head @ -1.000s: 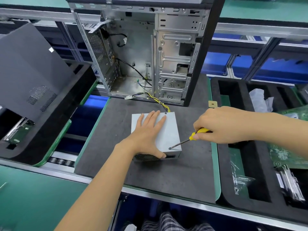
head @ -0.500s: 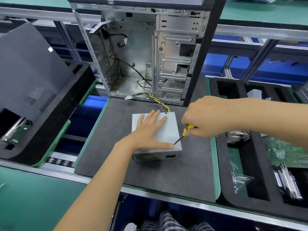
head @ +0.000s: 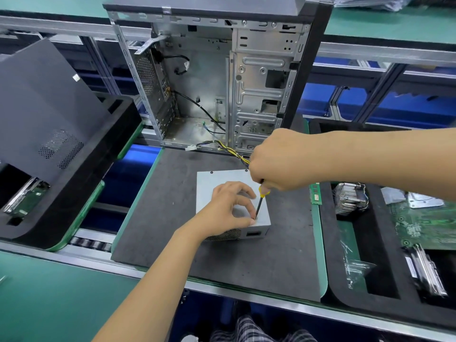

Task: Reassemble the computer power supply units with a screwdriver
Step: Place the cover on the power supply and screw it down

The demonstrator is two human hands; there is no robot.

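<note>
A grey power supply unit lies flat on the dark foam mat, its mesh side facing me and its yellow-black cable bundle running back to the case. My right hand grips a yellow-handled screwdriver from above, held nearly upright with the tip on the unit's top near its front right corner. My left hand rests on the lid, thumb and forefinger pinching at the screwdriver tip; whether a screw sits there is hidden.
An open metal computer case stands upright behind the mat. A dark side panel leans in a black foam tray at left. The black tray at right holds a heatsink, a green circuit board and bagged parts.
My right hand swung the screwdriver from a low sideways angle to nearly upright over the lid. My left hand went from lying flat on the unit to pinching at the tip.
</note>
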